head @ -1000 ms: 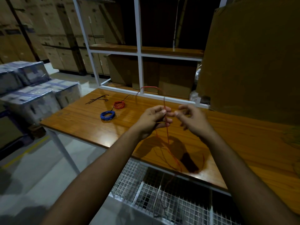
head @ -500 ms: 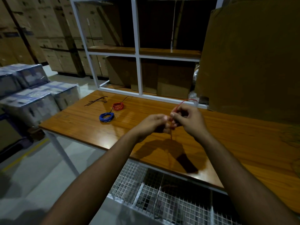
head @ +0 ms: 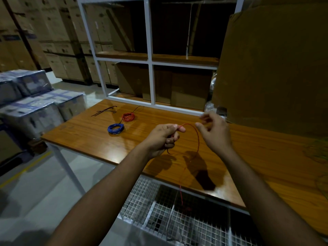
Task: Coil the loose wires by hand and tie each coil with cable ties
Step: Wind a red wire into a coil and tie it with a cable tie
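Above the wooden table, my left hand pinches a loose red wire between thumb and forefinger. From there the wire arcs to the right, drops past the table's front edge and hangs over the wire mesh below. My right hand hovers just right of the arc with its fingers loosely spread, holding nothing. A coiled red wire and a coiled blue wire lie on the table's left part. Black cable ties lie behind them near the far left corner.
A white metal shelf frame with cardboard boxes stands along the table's back edge. A large cardboard sheet leans at the back right. Wrapped boxes are stacked on the floor to the left. A wire mesh rack sits below the table front.
My hands were together pinching the wire; now my right hand has let go and moved right, fingers spread. The wire forms an arc from my left hand.
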The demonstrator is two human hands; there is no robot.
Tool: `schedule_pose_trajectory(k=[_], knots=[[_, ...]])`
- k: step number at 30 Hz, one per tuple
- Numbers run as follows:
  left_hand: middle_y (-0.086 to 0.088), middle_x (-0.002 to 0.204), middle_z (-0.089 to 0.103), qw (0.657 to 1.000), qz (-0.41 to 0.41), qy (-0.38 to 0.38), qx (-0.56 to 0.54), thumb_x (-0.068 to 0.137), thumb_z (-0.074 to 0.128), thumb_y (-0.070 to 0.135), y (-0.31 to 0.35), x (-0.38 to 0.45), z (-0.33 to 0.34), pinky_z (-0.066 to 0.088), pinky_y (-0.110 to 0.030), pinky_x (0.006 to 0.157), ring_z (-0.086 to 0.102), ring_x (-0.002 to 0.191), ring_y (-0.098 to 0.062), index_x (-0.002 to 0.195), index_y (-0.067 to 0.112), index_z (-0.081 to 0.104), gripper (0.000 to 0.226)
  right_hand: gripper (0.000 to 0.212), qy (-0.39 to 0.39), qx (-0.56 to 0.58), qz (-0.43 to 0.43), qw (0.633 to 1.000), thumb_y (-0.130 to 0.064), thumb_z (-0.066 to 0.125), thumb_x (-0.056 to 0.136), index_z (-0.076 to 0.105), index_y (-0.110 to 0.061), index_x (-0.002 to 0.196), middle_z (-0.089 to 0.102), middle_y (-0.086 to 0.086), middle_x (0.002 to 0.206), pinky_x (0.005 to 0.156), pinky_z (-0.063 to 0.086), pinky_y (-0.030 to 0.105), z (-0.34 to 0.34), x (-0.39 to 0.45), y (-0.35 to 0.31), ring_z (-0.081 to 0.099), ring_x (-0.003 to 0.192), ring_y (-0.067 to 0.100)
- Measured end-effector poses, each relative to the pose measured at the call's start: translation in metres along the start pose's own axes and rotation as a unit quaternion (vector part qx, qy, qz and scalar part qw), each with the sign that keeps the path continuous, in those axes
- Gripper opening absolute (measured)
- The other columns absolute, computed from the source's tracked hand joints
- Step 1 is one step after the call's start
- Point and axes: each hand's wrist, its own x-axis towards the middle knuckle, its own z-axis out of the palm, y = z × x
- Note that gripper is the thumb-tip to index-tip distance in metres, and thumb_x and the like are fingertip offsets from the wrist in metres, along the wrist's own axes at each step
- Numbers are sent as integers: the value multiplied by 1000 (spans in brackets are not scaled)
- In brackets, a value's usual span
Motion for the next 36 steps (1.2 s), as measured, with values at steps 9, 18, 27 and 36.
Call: schedule_pose_trajectory(k=[9, 18, 27, 36], knots=[[-4, 70, 56, 998, -45, -3, -46, 106, 41, 27, 16, -4, 3, 33, -14, 42, 40, 47, -4, 109, 0, 63, 34, 4, -76, -65, -165, 981, -26, 59, 97, 58, -25, 93, 54, -8, 88, 64, 38, 23, 0, 1, -5, 49, 79, 4], [-5, 79, 63, 990, 32, -9, -139, 105, 36, 15, 21, -20, 3, 46, -25, 70, 57, 67, -12, 111, 4, 60, 27, 11, -66, 133, 77, 986, -24, 50, 103, 58, -17, 101, 62, 7, 82, 48, 54, 26, -3, 3, -7, 64, 58, 15], [1, 74, 60, 956, 105, 25, -274, 105, 40, 20, 43, -16, -1, 46, -20, 59, 51, 58, -4, 100, 10, 59, 23, 20, -409, 277, 203, 845, -9, 57, 97, 63, -9, 116, 64, 9, 106, 82, 52, 33, 5, -19, 38, 63, 94, 20], [-1, 80, 59, 977, 87, 77, -180, 107, 37, 21, 41, -2, -1, 48, -24, 73, 54, 66, -9, 105, 10, 57, 23, 9, -291, -33, 101, 951, -20, 59, 99, 66, -16, 95, 69, 3, 85, 57, 55, 29, 23, -49, -44, 67, 71, 14]])
